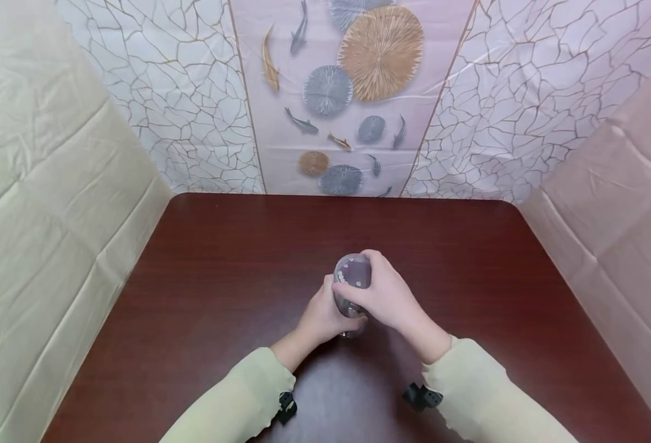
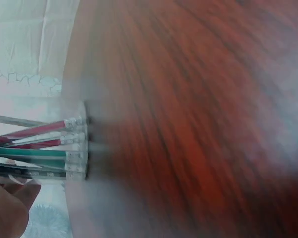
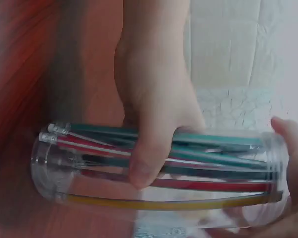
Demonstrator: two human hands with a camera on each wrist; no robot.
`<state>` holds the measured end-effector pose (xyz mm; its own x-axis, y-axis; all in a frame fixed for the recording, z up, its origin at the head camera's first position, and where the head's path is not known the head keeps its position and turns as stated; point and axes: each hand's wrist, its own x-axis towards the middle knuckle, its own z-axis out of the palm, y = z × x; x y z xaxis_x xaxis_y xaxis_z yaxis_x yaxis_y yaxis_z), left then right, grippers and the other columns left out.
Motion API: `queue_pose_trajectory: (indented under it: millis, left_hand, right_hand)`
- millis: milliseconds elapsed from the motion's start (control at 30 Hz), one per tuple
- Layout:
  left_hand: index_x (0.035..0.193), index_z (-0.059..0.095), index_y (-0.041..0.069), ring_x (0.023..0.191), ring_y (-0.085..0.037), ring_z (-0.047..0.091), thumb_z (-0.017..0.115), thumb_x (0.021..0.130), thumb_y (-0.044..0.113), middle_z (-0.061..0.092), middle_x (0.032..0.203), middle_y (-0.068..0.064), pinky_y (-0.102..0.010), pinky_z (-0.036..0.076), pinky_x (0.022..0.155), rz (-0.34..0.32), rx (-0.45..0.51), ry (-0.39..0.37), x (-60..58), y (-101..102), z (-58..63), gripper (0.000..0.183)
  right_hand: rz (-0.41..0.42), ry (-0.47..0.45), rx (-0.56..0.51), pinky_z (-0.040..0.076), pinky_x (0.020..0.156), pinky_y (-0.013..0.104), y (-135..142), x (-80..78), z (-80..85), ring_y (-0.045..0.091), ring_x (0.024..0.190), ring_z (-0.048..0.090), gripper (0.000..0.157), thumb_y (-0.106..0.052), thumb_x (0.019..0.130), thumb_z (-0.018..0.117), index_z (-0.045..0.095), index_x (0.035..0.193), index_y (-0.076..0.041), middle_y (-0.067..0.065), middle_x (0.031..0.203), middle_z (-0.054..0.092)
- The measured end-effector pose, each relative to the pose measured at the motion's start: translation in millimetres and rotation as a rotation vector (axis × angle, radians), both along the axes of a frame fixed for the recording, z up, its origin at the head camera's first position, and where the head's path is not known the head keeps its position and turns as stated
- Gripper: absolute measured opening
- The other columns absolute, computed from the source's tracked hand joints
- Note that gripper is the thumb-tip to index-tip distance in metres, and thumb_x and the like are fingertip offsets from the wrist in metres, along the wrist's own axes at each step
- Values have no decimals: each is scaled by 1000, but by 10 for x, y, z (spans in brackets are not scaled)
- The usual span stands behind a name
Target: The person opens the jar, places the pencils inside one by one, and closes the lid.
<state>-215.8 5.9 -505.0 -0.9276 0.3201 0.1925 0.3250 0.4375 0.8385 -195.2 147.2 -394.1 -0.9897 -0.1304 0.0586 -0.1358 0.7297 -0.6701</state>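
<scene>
A clear plastic cylinder (image 3: 154, 218) holds several pencils, among them a yellow pencil (image 3: 159, 204), a red pencil (image 3: 213, 186) and green ones. Around its middle my left hand (image 1: 321, 315) grips, thumb laid across the side in the right wrist view. At the top, my right hand (image 1: 387, 294) grips the round clear lid (image 1: 354, 271), thumb and fingers on opposite sides of its rim. In the left wrist view, the pencils' ferrule ends (image 2: 75, 148) show at the cylinder's base, close over the table.
The dark red-brown wooden table (image 1: 237, 246) extends around both hands. A patterned curtain (image 1: 325, 141) stands along its far edge, with pale fabric walls (image 1: 82, 203) at the sides. Each sleeve has a small black device (image 1: 422, 397) at the wrist.
</scene>
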Motion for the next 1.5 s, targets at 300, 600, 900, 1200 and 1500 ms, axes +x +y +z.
queue_pose_trajectory:
  millis: [300,600,900,1200,1500]
  left_hand:
    - [126,41,13,97,-13,56,84,57,39,55,113,2,-31,46,83,-64,-33,2,-96,-42,-32,85]
    - [125,39,10,96,-15,56,85,58,36,53,112,-1,-30,46,83,-88,-53,30,-136,-75,10,85]
    - [123,40,8,95,-16,56,84,59,36,55,110,-3,-31,47,82,0,-23,33,-93,17,17,82]
    - [130,39,9,100,-14,54,85,57,38,54,117,-1,-31,45,86,-59,-65,18,-124,-20,-47,90]
    - [127,40,9,98,-14,55,85,58,34,52,116,-3,-29,46,85,-83,-63,54,-135,-44,-13,86]
  right_hand:
    - [288,-130,-133,33,100,50,457,-158,-10,29,124,45,109,-38,77,75,-3,150,-18,16,140,42]
    - [531,-7,-193,37,97,43,363,-416,-77,21,121,43,77,-21,72,81,41,137,-12,5,135,46]
    - [-24,20,-92,43,87,42,27,-30,-58,24,105,53,79,-46,73,75,39,133,-10,9,123,51]
    - [210,-63,-129,36,98,47,322,-104,-37,28,120,47,111,-39,72,80,5,150,-16,18,138,43]
    - [566,28,-126,37,97,39,404,-450,-52,18,122,40,71,-26,73,80,46,134,-13,3,134,44]
